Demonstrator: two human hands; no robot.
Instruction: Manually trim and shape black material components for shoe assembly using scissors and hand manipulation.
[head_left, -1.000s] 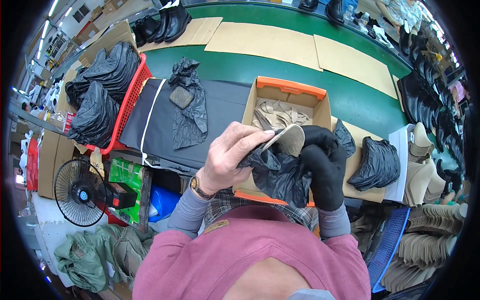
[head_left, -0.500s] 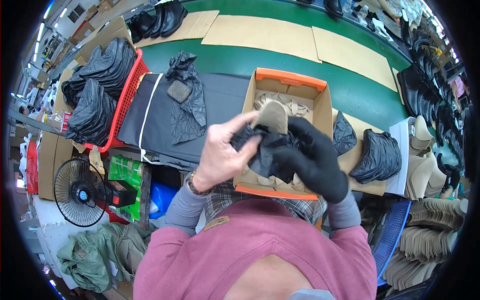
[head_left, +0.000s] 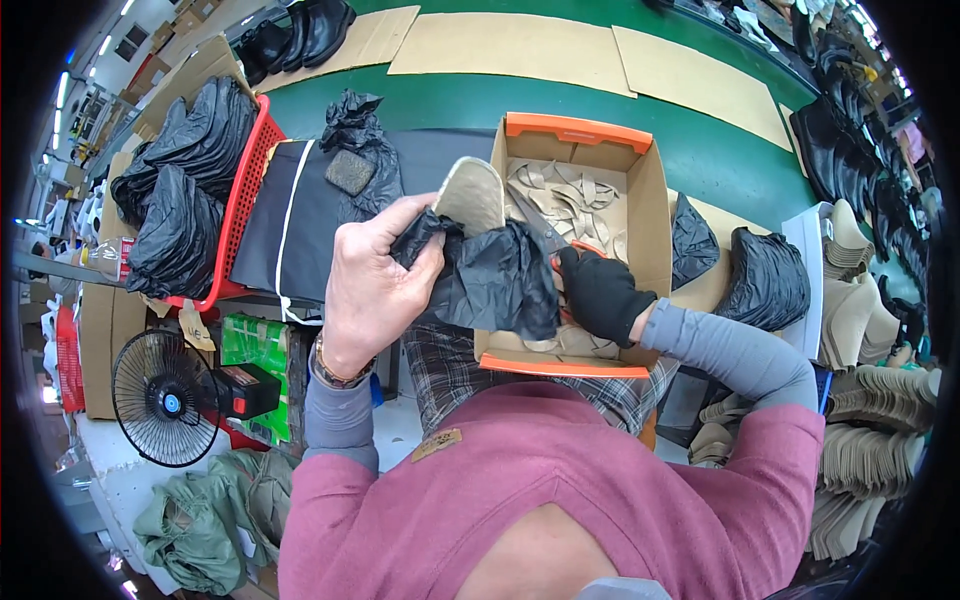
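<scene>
My bare left hand (head_left: 375,275) pinches a beige insole (head_left: 472,192), its rounded end pointing away from me. A thin, wrinkled black sheet (head_left: 500,275) covers the insole's nearer part and hangs to the right. My right hand (head_left: 603,297), in a black glove, is closed round the orange handles of a pair of scissors (head_left: 540,225). The scissors lie over an open cardboard box (head_left: 648,215) with orange end flaps, their blades pointing away and to the left. Beige cut strips (head_left: 572,195) lie in the box.
Black-covered pieces fill a red basket (head_left: 258,165) at left. A dark block (head_left: 350,173) rests on crumpled black material. More black-covered pieces (head_left: 768,280) sit right of the box. Stacked beige insoles (head_left: 870,450) stand at far right. A fan (head_left: 168,400) is at near left.
My left hand has moved left with the insole and black sheet. My right hand has left the sheet and now grips the scissors over the box.
</scene>
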